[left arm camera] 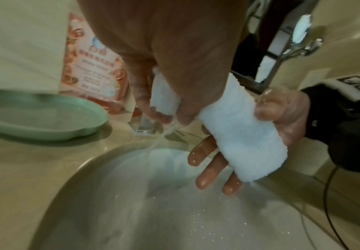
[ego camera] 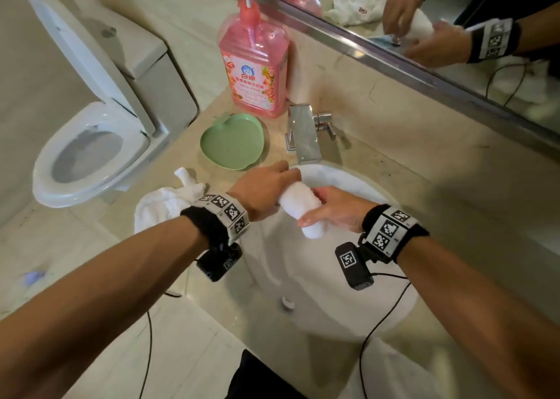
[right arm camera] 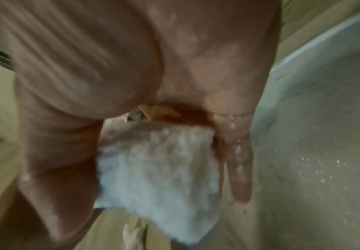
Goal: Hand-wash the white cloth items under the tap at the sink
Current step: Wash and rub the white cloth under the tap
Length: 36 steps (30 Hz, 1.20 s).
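Note:
A rolled white cloth (ego camera: 300, 204) is held over the white sink basin (ego camera: 333, 301), just in front of the chrome tap (ego camera: 303, 133). My left hand (ego camera: 263, 188) grips its far end, fingers curled round it. My right hand (ego camera: 336, 207) holds the near end. In the left wrist view the wet cloth (left arm camera: 234, 132) lies across the right hand (left arm camera: 281, 121), and water runs from its far end into the basin (left arm camera: 132, 203). The right wrist view is blurred; it shows the cloth (right arm camera: 157, 177) against the palm. Another white cloth (ego camera: 163, 201) lies crumpled on the counter at the left.
A pink detergent pump bottle (ego camera: 253, 62) stands behind a green apple-shaped dish (ego camera: 233, 141) on the beige counter (ego camera: 439, 186). A mirror (ego camera: 424, 19) runs along the back wall. A toilet (ego camera: 91, 125) with raised lid stands at the left. Black cables hang from both wrists.

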### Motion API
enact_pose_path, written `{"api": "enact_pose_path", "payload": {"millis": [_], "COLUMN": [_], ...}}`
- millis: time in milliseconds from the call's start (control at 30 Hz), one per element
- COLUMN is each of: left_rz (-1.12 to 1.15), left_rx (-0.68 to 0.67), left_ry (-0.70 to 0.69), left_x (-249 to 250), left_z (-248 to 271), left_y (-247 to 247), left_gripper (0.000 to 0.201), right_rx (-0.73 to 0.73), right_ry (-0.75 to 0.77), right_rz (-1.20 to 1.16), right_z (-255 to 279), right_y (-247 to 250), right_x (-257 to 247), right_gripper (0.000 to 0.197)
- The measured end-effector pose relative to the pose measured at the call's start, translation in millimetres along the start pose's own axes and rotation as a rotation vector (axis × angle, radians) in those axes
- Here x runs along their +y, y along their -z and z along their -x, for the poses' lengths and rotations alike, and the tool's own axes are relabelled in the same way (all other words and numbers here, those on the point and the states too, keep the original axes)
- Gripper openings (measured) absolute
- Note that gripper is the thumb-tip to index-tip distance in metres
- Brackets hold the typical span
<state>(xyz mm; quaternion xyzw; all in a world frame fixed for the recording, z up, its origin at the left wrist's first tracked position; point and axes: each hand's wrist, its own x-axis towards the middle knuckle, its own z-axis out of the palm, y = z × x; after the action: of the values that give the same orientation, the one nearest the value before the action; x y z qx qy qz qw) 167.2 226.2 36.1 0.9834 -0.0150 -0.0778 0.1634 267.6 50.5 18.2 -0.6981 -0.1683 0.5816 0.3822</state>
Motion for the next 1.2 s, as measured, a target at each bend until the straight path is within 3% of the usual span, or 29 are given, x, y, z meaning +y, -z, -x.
{"api": "enact_pose_path", "payload": {"millis": [100, 167, 300, 433, 500, 633, 667, 800, 933, 1033, 1133, 1200], "left_rz": [-0.105, -0.166, -0.258, -0.25, -0.327, -0.423, -0.415, -0.011, 0.322, 0.424, 0.215, 0.125], "left_rx": [-0.027, -0.056, -0.17, -0.265, -0.383, -0.652, -0.661, -0.59, -0.637, -0.609, -0.337, -0.097], "left_ry": [-0.007, 0.016, 0.092, 0.199, 0.295, 0.357, 0.351, 0.284, 0.355, 0.38, 0.283, 0.137], "left_x": [9.8, 14.0, 23.8, 34.2, 40.1, 60.1, 61.1, 51.0, 42.1, 34.5, 29.9, 31.5], "left_z": [2.3, 2.6, -0.2, -8.9, -12.8, -25.5, -26.2, -28.4, -31.4, -27.8, -14.9, -2.3], "left_y": [8.9, 12.3, 10.7, -5.9, -15.7, -45.6, -49.9, -53.4, -54.9, -46.5, -32.4, -23.4], "left_gripper": [0.048, 0.041, 0.03, 0.031, 0.025, 0.024, 0.026, 0.028, 0.017, 0.039, 0.064, 0.061], "right_rx": [-0.011, 0.082, 0.272, 0.374, 0.396, 0.411, 0.417, 0.434, 0.426, 0.364, 0.287, 0.27], "right_ry": [0.005, 0.031, 0.093, 0.154, 0.208, 0.255, 0.269, 0.294, 0.31, 0.281, 0.153, 0.098], "right_rz": [-0.096, -0.013, 0.44, 0.8, 1.026, 1.252, 1.302, 1.442, 1.321, 1.04, 0.735, 0.503], "right_z": [8.8, 15.7, 23.9, 19.0, 13.0, 6.8, 5.8, 1.7, 1.7, 7.1, 18.8, 26.3], "right_y": [-15.4, -21.4, -26.7, -26.9, -24.2, -18.3, -16.4, -9.2, -1.3, 6.1, 13.1, 13.2], "right_x": [1.5, 0.6, 2.9, 15.1, 21.4, 38.8, 43.7, 54.7, 53.2, 46.1, 35.6, 29.2], "right_gripper": [0.051, 0.051, 0.046, 0.039, 0.033, 0.021, 0.019, 0.019, 0.037, 0.047, 0.045, 0.036]}}
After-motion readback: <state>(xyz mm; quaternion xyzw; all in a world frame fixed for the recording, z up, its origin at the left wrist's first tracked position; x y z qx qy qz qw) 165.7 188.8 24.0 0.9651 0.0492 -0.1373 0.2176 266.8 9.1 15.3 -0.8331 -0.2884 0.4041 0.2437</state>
